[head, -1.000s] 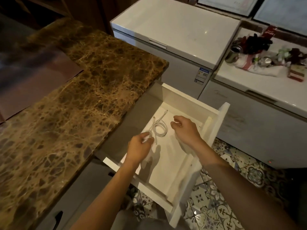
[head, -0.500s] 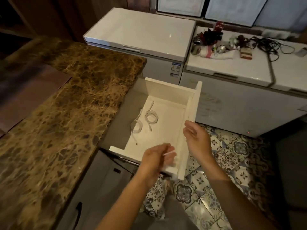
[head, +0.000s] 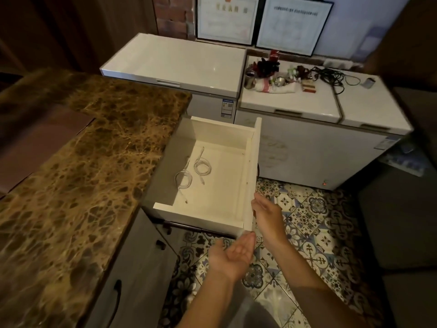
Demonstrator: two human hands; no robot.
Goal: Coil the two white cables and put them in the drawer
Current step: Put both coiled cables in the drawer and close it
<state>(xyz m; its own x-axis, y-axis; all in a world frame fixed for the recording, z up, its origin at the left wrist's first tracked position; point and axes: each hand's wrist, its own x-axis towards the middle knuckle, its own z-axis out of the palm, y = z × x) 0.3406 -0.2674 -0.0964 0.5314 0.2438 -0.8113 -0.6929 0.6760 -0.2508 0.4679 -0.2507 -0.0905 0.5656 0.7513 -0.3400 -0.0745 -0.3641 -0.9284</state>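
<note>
two coiled cables lie in the open drawer, both hands empty at its front corner

the left hand (head: 233, 256) is turned palm up with its fingers loose and spread, holding nothing, its fingertips right at the near corner of the drawer (head: 196, 216). whether they touch the wood cannot be told. the right hand (head: 268, 216) is just beside the outer face of the drawer front, fingers relaxed and gripping nothing.

inside, on the white drawer floor, lie the two white cables, each wound into a small loop with its ends trailing: the nearer coil (head: 183, 179) and the farther coil (head: 202, 166) just beside it, both toward the left half — apart from the walls.

the drawer stands pulled out from under a brown veined marble counter (head: 82, 174), above grey cabinet doors with a dark handle (head: 115, 301). below the hands is a patterned tile floor (head: 307, 233) in blue and white. beyond the drawer stand two white chest freezers — the left freezer (head: 175, 60) has a bare lid, the right freezer (head: 290, 102) carries a cloth (head: 274, 87), small items and a black cord tangle (head: 331, 75). two framed documents (head: 227, 17) lean against the wall behind. the room is dim.
</note>
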